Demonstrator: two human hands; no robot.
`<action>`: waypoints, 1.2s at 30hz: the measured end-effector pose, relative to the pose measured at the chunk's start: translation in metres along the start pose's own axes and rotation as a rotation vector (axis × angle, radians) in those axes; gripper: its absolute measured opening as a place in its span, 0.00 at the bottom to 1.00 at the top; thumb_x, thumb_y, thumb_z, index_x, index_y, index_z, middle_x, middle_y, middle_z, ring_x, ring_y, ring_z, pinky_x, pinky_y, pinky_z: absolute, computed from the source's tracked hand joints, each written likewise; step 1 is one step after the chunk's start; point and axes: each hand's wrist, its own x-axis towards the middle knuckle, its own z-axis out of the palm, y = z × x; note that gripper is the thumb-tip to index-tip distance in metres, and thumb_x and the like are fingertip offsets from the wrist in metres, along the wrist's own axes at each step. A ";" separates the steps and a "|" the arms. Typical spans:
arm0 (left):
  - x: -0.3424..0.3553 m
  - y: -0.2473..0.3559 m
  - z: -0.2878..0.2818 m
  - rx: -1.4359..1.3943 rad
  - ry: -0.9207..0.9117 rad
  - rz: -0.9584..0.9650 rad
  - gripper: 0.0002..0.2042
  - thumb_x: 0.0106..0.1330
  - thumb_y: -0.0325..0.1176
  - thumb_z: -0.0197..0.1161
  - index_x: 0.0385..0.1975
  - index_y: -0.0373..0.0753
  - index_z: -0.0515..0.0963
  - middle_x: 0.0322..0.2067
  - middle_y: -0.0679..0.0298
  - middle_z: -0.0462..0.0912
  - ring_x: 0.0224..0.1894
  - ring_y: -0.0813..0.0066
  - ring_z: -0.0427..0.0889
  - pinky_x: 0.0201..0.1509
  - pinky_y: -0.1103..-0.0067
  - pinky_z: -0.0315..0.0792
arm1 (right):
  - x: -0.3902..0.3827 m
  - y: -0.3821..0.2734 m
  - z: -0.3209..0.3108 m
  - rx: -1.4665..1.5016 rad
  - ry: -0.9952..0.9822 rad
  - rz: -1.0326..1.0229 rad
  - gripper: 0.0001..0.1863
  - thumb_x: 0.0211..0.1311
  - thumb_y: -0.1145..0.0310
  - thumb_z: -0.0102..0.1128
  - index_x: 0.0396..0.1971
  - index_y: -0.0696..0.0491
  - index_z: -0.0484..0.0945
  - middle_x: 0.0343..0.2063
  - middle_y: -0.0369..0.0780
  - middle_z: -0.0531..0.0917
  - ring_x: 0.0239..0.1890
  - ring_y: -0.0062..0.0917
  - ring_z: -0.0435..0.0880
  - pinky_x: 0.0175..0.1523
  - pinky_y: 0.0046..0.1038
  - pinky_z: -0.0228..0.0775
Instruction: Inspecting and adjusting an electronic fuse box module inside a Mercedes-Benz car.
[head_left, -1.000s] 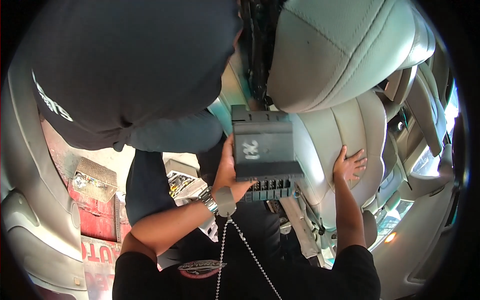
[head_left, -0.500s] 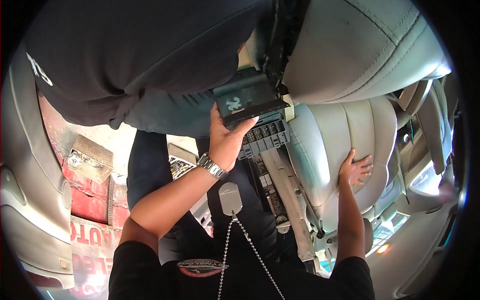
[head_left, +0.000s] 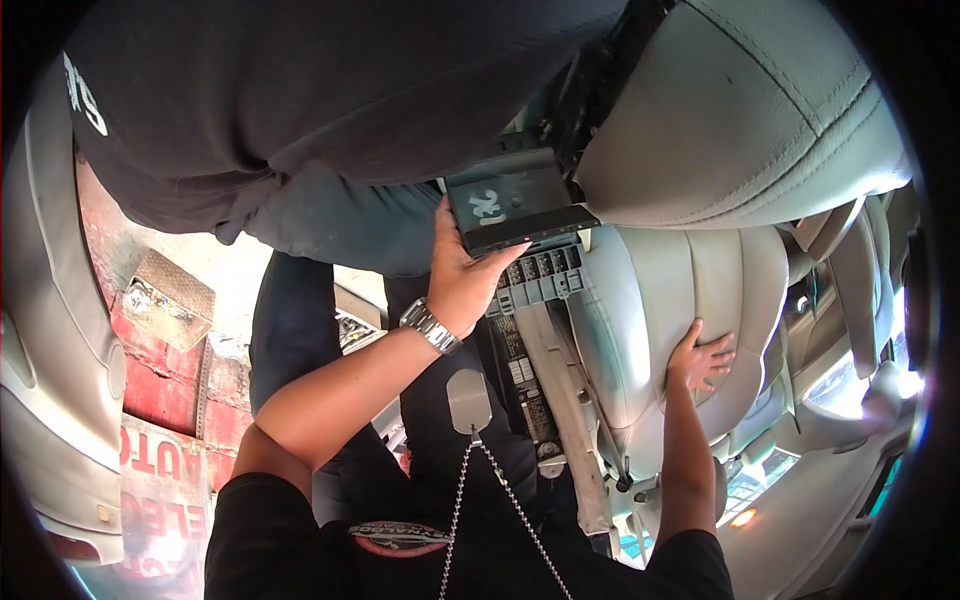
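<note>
In my left hand (head_left: pixel 464 278), which wears a metal-band watch (head_left: pixel 430 325), is a flat black box (head_left: pixel 510 192) with a white hand-drawn mark. The thumb lies along its near edge; the other fingers are mostly hidden beneath it. Just under the box shows a grey slotted block (head_left: pixel 545 277) with several openings, partly covered by the box. My right hand (head_left: pixel 702 360) lies flat with fingers spread on the beige car seat (head_left: pixel 720 275), holding nothing.
Another person in dark clothes (head_left: pixel 300 90) leans in close at the far side. A padded seat back (head_left: pixel 740 120) bounds the far right, and a door panel (head_left: pixel 60 430) the left. An open metal toolbox (head_left: pixel 168 300) sits on the ground. A dog-tag pendant (head_left: pixel 468 400) hangs before me.
The black box and my left hand appear slightly farther right, while the whole view has shifted a little. My right hand stays spread on the seat.
</note>
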 end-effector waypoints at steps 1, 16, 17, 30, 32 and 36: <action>0.000 -0.001 0.001 -0.003 0.002 0.001 0.39 0.54 0.16 0.66 0.63 0.37 0.49 0.51 0.60 0.72 0.52 0.76 0.75 0.57 0.79 0.72 | 0.001 0.002 0.001 -0.008 0.004 0.004 0.49 0.57 0.25 0.36 0.72 0.38 0.41 0.71 0.47 0.43 0.72 0.51 0.40 0.64 0.68 0.36; 0.003 -0.001 0.005 0.022 -0.016 0.023 0.39 0.55 0.19 0.68 0.63 0.37 0.49 0.51 0.60 0.72 0.53 0.76 0.75 0.56 0.78 0.72 | -0.001 -0.002 -0.002 0.005 -0.003 0.008 0.49 0.56 0.25 0.35 0.72 0.38 0.40 0.71 0.48 0.42 0.72 0.51 0.40 0.64 0.68 0.36; 0.003 0.000 0.006 0.025 -0.010 0.013 0.39 0.55 0.19 0.68 0.63 0.37 0.49 0.51 0.60 0.72 0.53 0.76 0.75 0.56 0.78 0.72 | -0.001 -0.002 -0.002 0.005 -0.003 0.009 0.49 0.56 0.25 0.35 0.72 0.38 0.40 0.71 0.48 0.42 0.72 0.51 0.40 0.64 0.68 0.36; 0.005 0.001 0.008 0.038 -0.005 -0.009 0.39 0.54 0.18 0.68 0.63 0.37 0.50 0.50 0.60 0.73 0.51 0.77 0.75 0.56 0.78 0.72 | -0.003 -0.003 -0.003 0.010 -0.007 -0.002 0.49 0.57 0.25 0.36 0.72 0.38 0.40 0.71 0.49 0.41 0.72 0.51 0.39 0.64 0.68 0.34; 0.005 0.001 0.010 0.039 0.005 -0.004 0.37 0.55 0.18 0.67 0.62 0.37 0.53 0.50 0.62 0.74 0.51 0.76 0.76 0.57 0.78 0.71 | -0.003 -0.003 -0.004 0.007 -0.009 -0.004 0.49 0.57 0.25 0.36 0.72 0.38 0.40 0.71 0.49 0.42 0.72 0.51 0.39 0.64 0.68 0.34; 0.005 -0.001 0.012 0.024 0.010 0.008 0.35 0.55 0.18 0.66 0.61 0.38 0.55 0.50 0.63 0.74 0.52 0.76 0.76 0.57 0.77 0.71 | -0.002 -0.001 0.000 0.008 -0.001 -0.007 0.49 0.57 0.25 0.36 0.72 0.39 0.40 0.71 0.49 0.42 0.72 0.51 0.39 0.64 0.68 0.35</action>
